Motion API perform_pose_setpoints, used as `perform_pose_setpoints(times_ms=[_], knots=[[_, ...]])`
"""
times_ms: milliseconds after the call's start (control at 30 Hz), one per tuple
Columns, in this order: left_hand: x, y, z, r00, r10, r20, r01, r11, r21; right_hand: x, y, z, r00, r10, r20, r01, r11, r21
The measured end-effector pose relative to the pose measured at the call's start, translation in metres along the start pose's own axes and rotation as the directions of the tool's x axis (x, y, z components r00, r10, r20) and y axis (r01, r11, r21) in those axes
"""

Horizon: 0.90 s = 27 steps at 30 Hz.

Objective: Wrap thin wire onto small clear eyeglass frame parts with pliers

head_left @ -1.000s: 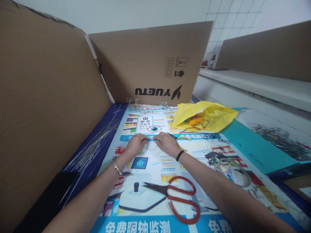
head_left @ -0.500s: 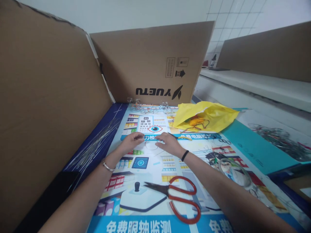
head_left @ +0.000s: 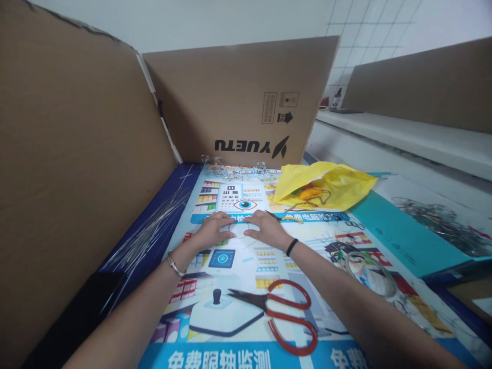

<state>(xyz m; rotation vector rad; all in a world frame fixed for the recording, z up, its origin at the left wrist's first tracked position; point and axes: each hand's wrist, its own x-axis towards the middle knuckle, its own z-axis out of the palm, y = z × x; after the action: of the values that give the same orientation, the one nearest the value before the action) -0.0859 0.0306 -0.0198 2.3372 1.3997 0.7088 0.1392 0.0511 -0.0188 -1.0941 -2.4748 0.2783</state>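
Over the printed sheet, my left hand (head_left: 213, 228) and my right hand (head_left: 266, 228) face each other with a small gap between them. A thin wire (head_left: 240, 236), bent into a curve, spans that gap. Each hand appears to pinch it between thumb and fingers, though the exact grip points are too fine to make out. Just beyond my right hand lies a tool with yellow handles (head_left: 292, 219), partly hidden by the fingers. Nearer to me, between my forearms, rest scissors with red handles (head_left: 290, 312), their dark blades pointing left.
Lengths of straight wire (head_left: 149, 233) lie on the left. A yellow bag (head_left: 334, 187) with an orange item stands back right. At right are a clear round dish (head_left: 371, 274) and tangled wire pieces (head_left: 442, 225). Cardboard panels (head_left: 238, 102) wall the back and left.
My left hand has turned slightly, its thumb and fingers now spread further apart along the wire. My right hand has shifted a little, its thumb lower. The other things are unmoved.
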Motion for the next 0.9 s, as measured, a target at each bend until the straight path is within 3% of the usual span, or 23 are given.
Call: perform_pose_setpoints(times_ms=[400,700,900], knots=[[0.004,0.012,-0.006,0.997,-0.055,0.058,0.059,0.997,-0.057,0.003,-0.003,-0.003,0.999,0.003,0.041,-0.001,0.999,-0.041],[-0.001,0.006,-0.012,0.994,-0.085,0.069,0.091,0.992,-0.086,0.004,0.004,-0.01,0.994,-0.038,0.103,0.03,0.996,0.082],[-0.001,0.003,-0.006,0.997,-0.064,0.054,0.069,0.992,-0.106,0.005,0.0,-0.011,0.993,-0.018,0.115,0.014,0.999,0.039]])
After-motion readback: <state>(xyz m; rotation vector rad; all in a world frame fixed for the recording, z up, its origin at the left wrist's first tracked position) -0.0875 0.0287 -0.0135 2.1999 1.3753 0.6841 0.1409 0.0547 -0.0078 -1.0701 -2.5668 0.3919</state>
